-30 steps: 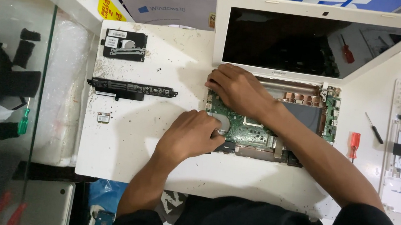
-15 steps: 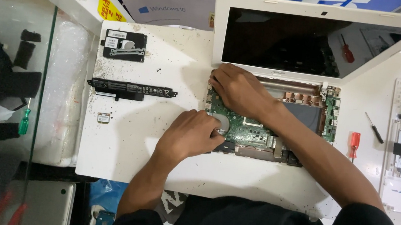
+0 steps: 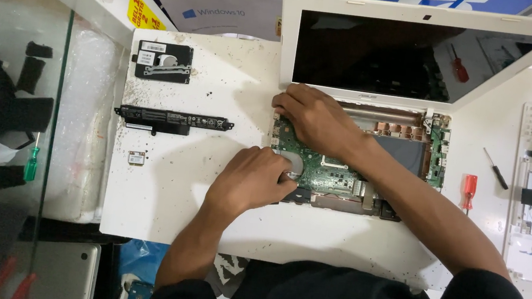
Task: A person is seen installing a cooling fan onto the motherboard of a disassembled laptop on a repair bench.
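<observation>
While unmoved, hands on motherboard.

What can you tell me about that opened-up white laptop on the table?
The white laptop lies on the speckled white table, dark screen tilted open. Its keyboard cover is off, baring a green circuit board, copper fins and a grey panel. The left hand and right hand both rest on the board's left part.
</observation>
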